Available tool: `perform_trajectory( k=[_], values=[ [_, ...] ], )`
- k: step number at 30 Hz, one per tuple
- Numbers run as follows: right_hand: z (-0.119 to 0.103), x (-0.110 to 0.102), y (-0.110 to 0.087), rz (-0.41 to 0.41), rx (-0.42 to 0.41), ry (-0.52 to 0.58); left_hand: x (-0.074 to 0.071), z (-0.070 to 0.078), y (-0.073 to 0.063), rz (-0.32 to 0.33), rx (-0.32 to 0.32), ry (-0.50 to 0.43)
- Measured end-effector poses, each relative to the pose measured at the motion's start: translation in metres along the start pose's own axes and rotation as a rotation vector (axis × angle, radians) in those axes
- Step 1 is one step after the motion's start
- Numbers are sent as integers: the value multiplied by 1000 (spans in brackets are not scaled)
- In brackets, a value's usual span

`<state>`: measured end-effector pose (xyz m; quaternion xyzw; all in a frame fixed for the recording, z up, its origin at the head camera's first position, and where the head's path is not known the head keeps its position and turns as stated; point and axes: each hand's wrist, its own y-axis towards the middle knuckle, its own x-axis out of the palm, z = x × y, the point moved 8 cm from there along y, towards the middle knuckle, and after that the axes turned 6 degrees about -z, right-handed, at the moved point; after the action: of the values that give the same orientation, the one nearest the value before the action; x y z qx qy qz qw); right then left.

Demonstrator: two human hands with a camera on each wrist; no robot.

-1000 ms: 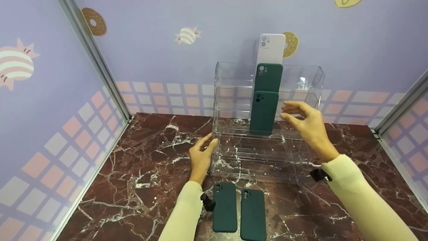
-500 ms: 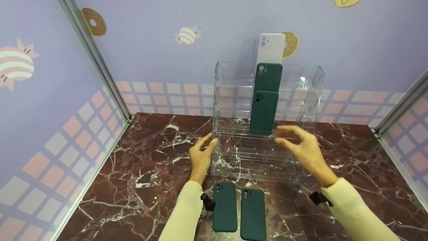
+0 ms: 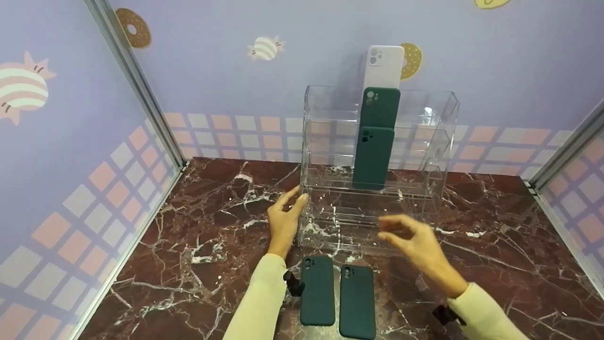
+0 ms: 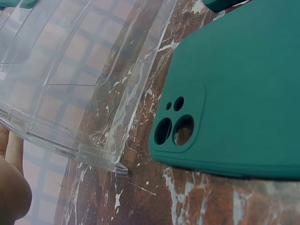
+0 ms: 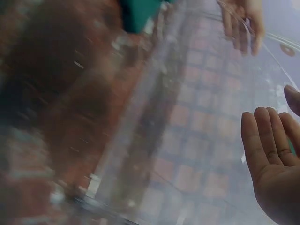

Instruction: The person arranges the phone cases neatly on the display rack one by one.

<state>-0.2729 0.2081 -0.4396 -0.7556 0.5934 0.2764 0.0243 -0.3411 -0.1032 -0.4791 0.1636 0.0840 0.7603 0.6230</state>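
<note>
My left hand (image 3: 284, 222) touches the left side of a clear tiered display stand (image 3: 325, 106), thumb apart from the fingers. In the left wrist view, part of this hand (image 4: 14, 183) shows beside the clear panel. My right hand (image 3: 415, 243) is in the air in front of the stand's lower right, holding nothing, fingers and thumb apart. Two dark green phone cases (image 3: 318, 290) lie side by side before the stand, near the left sleeve. Upright in the tiers stand a green phone case (image 3: 373, 158), another green phone case (image 3: 381, 106) behind it and a white phone case (image 3: 384, 71) at the top.
A dark red marbled tabletop (image 3: 198, 226) carries everything. Behind it rises a lilac wall (image 3: 198, 56) printed with donuts, sweets and tiles. Metal frame posts (image 3: 137, 80) run up at the corners. A small black device (image 3: 293, 283) sits at each wrist.
My right hand has come down and slightly left, away from the front green case in the stand to below its tier. The left hand and the cases have stayed put.
</note>
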Motion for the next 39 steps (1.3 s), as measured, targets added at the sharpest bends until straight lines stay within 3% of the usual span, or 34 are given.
perform_trajectory(
  k=[11, 22, 39],
  values=[
    [34, 36, -24, -167, 51, -27, 0, 0, 0, -19, -10, 61],
    [51, 58, -36, -307, 72, -20, 0, 1, 0, 3, -14, 35],
    [50, 69, -36, -399, 79, -188, 0, 4, -1, 1, -3, 32]
  ],
)
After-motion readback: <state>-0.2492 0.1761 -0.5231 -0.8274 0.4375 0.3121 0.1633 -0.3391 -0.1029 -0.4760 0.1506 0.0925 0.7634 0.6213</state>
